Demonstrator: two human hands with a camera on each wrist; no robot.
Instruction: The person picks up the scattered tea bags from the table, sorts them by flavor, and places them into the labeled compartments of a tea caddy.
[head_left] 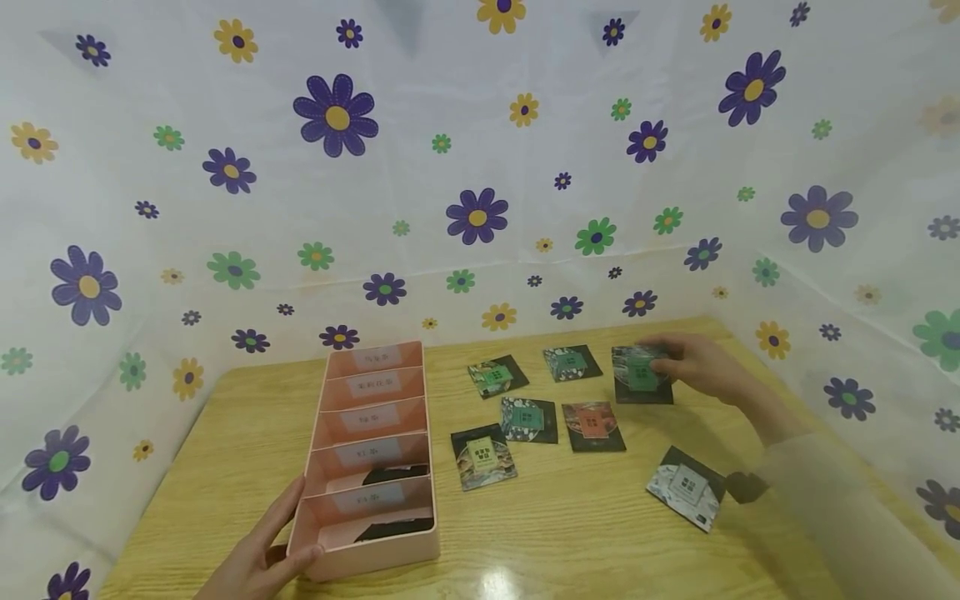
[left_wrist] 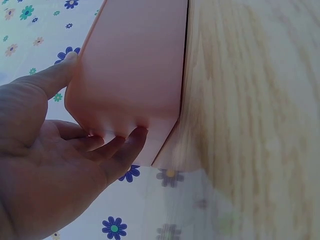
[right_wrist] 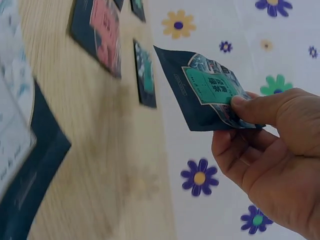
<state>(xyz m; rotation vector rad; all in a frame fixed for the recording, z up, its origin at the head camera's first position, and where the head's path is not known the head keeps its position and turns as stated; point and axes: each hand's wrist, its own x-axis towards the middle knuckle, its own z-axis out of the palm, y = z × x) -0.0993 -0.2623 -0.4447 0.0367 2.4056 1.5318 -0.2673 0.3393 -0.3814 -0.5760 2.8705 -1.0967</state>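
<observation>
My right hand (head_left: 693, 364) pinches a dark sachet with a green label (head_left: 641, 375), thumb on its printed face and fingers behind. In the right wrist view the sachet (right_wrist: 210, 90) is held up off the wooden table. My left hand (head_left: 262, 546) grips the near left corner of a pink divided box (head_left: 375, 560), its thumb and fingers on different sides of that corner in the left wrist view. White labels mark the box's compartments. Dark flat packets (head_left: 396, 529) lie in the two nearest compartments.
Several sachets lie right of the box, among them one with a red label (head_left: 594, 427) and one with a yellow-green label (head_left: 483, 457). A white-labelled sachet (head_left: 686, 489) lies beneath my right forearm. Flower-printed sheeting (head_left: 480, 150) surrounds the wooden table (head_left: 540, 533).
</observation>
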